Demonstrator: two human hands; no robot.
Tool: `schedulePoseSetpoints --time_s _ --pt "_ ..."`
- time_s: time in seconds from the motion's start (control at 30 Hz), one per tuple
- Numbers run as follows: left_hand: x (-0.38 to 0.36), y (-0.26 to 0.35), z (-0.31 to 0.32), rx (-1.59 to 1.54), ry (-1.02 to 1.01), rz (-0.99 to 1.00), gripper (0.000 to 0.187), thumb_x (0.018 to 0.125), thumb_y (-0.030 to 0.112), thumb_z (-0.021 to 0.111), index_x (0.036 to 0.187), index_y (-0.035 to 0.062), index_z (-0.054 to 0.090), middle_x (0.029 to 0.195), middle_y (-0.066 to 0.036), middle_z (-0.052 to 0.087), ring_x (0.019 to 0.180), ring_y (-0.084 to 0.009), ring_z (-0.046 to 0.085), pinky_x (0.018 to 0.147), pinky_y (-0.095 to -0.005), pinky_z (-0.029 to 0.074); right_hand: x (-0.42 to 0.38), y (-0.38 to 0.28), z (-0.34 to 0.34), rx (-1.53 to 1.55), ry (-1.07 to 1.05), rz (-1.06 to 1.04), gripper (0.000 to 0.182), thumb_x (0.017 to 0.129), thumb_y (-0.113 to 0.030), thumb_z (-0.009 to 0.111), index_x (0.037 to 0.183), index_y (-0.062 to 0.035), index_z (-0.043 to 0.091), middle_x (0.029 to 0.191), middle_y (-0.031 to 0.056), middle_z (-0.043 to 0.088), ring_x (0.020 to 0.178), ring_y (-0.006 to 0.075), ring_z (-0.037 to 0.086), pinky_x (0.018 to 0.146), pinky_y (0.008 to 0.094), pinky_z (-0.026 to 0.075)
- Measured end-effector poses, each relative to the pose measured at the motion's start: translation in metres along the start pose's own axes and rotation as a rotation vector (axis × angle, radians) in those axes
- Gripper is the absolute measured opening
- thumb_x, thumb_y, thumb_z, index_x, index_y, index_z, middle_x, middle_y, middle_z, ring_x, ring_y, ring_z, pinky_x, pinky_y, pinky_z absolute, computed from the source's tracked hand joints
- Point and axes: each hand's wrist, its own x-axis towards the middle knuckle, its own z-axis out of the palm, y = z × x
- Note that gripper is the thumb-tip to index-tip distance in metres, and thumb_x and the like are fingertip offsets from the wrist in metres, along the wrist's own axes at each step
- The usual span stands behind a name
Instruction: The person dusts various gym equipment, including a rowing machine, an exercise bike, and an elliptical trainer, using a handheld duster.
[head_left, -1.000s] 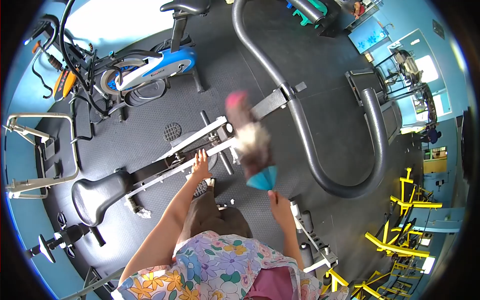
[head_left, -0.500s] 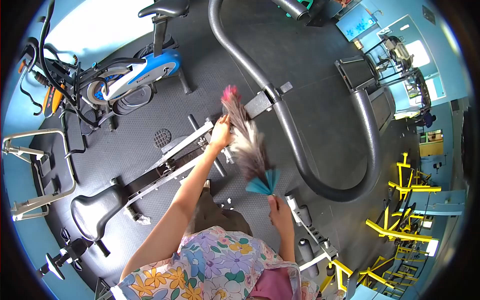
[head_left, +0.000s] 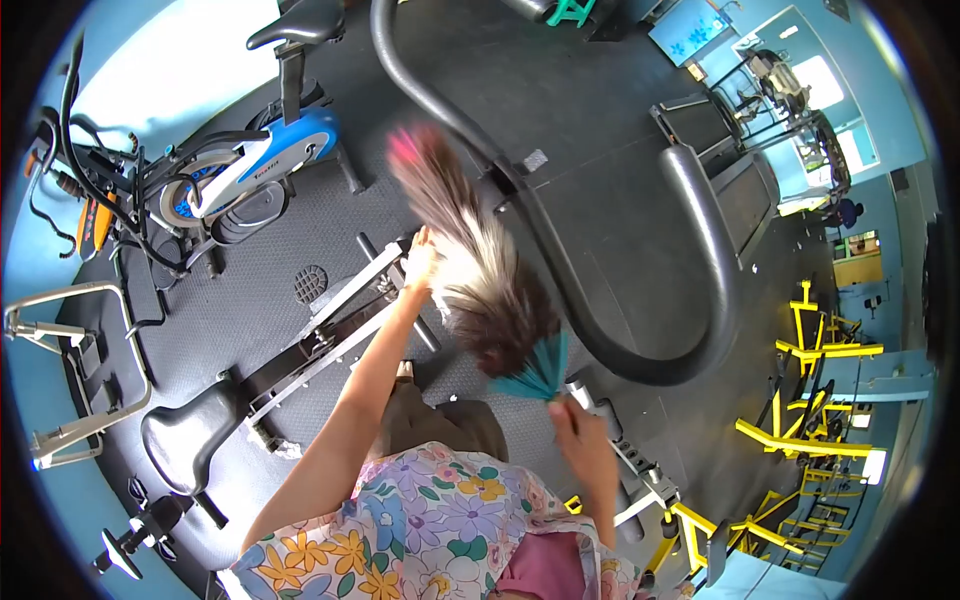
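My right hand (head_left: 584,440) is closed around the handle end of a feather duster (head_left: 500,285). The duster has a teal collar, brown, grey and white feathers and a pink tip, and it is blurred by motion. It slants up and left over the upright end of an exercise machine with a black padded saddle (head_left: 195,430). My left hand (head_left: 421,262) grips the machine's metal frame (head_left: 365,278), its fingers partly hidden behind the feathers. The machine's curved padded handlebar (head_left: 575,280) passes just beyond the duster.
A blue and white exercise bike (head_left: 265,165) stands at upper left. Treadmills (head_left: 715,150) are at upper right, and yellow-framed gym equipment (head_left: 800,440) lines the right side. A light metal frame (head_left: 130,300) is at far left. Black textured mats cover the floor.
The duster's pink tip has swung up and left, its feathers now spread nearer the handlebar. My right hand has shifted slightly right and down. My left hand stays on the frame.
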Motion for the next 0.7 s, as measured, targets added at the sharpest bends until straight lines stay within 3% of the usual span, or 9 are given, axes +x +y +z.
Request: schedulePoseSetpoints --time_s 0.07,0.1,0.2,0.27,0.33,0.4,0.43,0.53,0.7 --pt "0.011 0.056 -0.016 0.662 -0.183 0.134 0.056 0.081 0.025 0.051 0.125 -0.0047 0.035 0.129 -0.024 0.037 0.121 -0.0357 0.033 0.103 -0.0356 0.025 -0.023 -0.038 -0.071 -0.149 0.159 -0.192 0.031 0.085 -0.030 0.051 0.084 0.0005 0.052 0.061 0.0208 0.050 0.055 0.0370 0.051 0.048 0.0365 0.037" --pt "0.006 0.071 -0.019 0.568 -0.128 0.072 0.067 0.071 0.026 0.065 0.124 -0.0045 0.035 0.123 -0.025 0.041 0.116 -0.0370 0.038 0.100 -0.0373 0.031 -0.026 -0.043 -0.095 -0.189 0.275 -0.311 0.029 0.085 -0.029 0.051 0.086 0.0001 0.052 0.059 0.0196 0.048 0.050 0.0336 0.049 0.046 0.0354 0.036" --pt "0.005 0.144 -0.031 0.523 -0.117 -0.010 0.067 0.069 0.025 0.069 0.119 -0.0047 0.037 0.111 -0.023 0.048 0.107 -0.0372 0.045 0.092 -0.0384 0.038 -0.012 -0.031 -0.162 -0.215 0.534 -0.428 0.028 0.084 -0.028 0.052 0.091 -0.0015 0.054 0.052 0.0096 0.043 0.040 0.0179 0.039 0.041 0.0307 0.033" --pt "0.003 0.149 -0.024 0.541 -0.075 -0.001 0.062 0.074 0.027 0.064 0.120 -0.0049 0.037 0.111 -0.024 0.048 0.106 -0.0373 0.045 0.090 -0.0390 0.039 0.012 -0.033 -0.200 0.031 0.562 -0.417 0.026 0.086 -0.027 0.050 0.094 -0.0024 0.054 0.051 0.0003 0.038 0.043 0.0061 0.035 0.038 0.0243 0.028" --pt "-0.009 0.179 -0.016 0.419 0.059 0.019 0.057 0.079 0.030 0.060 0.118 -0.0064 0.039 0.113 -0.026 0.047 0.108 -0.0378 0.045 0.092 -0.0384 0.037 0.046 -0.022 -0.232 0.163 0.556 -0.362 0.024 0.089 -0.025 0.047 0.095 -0.0030 0.054 0.052 -0.0045 0.035 0.045 0.0013 0.032 0.037 0.0191 0.023" --pt "-0.027 0.220 -0.002 0.333 0.069 -0.003 0.057 0.083 0.034 0.055 0.122 -0.0042 0.037 0.119 -0.024 0.044 0.111 -0.0351 0.045 0.093 -0.0386 0.037 0.091 0.003 -0.257 0.253 0.472 -0.335 0.022 0.090 -0.023 0.047 0.089 -0.0028 0.053 0.050 -0.0042 0.035 0.042 0.0007 0.033 0.036 0.0180 0.023" --pt "-0.038 0.238 0.011 0.153 0.077 -0.036 0.055 0.085 0.031 0.054 0.125 -0.0013 0.035 0.114 -0.025 0.046 0.108 -0.0342 0.048 0.091 -0.0376 0.039 0.112 0.015 -0.264 0.223 0.406 -0.329 0.022 0.090 -0.024 0.048 0.088 -0.0029 0.054 0.050 -0.0044 0.036 0.043 0.0011 0.035 0.037 0.0184 0.024" --pt "-0.075 0.284 0.053 -0.396 -0.002 -0.021 0.058 0.088 0.019 0.050 0.136 0.0070 0.020 0.131 -0.016 0.035 0.111 -0.0243 0.046 0.091 -0.0329 0.039 0.167 0.051 -0.274 0.040 0.231 -0.465 0.023 0.088 -0.025 0.052 0.083 -0.0029 0.055 0.051 -0.0025 0.043 0.044 0.0039 0.041 0.040 0.0219 0.032" --pt "-0.114 0.354 0.108 -0.608 0.189 -0.215 0.066 0.087 0.015 0.051 0.139 0.0145 0.012 0.120 -0.013 0.045 0.106 -0.0203 0.048 0.090 -0.0306 0.038 0.248 0.105 -0.257 -0.079 -0.256 -0.638 0.028 0.086 -0.026 0.054 0.079 0.0008 0.053 0.053 0.0070 0.048 0.047 0.0110 0.046 0.046 0.0277 0.038"
